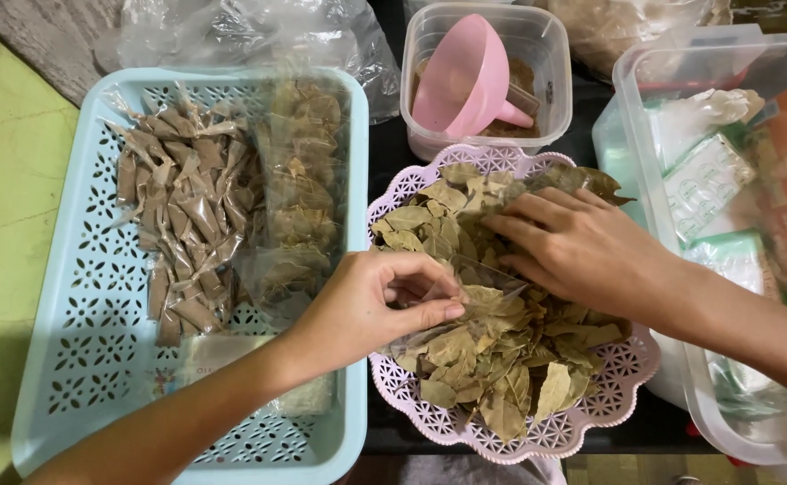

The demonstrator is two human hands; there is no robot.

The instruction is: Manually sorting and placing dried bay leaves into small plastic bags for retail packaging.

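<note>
**leafwatcher:** Spillage looks like the main risk to me. The left hand (371, 301) pinches the mouth of a small clear plastic bag (452, 310) right over the pink lattice basket (591, 415), thumb and forefinger closed on the film, other fingers curled. That bag is thin and floppy, so if the pinch slips, the opening folds shut and the dried bay leaves (501, 350) slide back onto the pile or over the low scalloped rim.

**packbench_guy:** Agreed, and those leaves look brittle, so a hard squeeze probably cracks them. The right hand (582, 247) lies palm down on the heap, fingers spread narrow and pressed into the leaves at the far side; can't tell whether it actually grips any. Both forearms come in from the near edge, wrists low. The left forearm crosses the blue tray (61, 341) just beside the filled packets (299, 193) and little twisted brown sachets (182, 224), so a careless elbow could scatter those.
</note>
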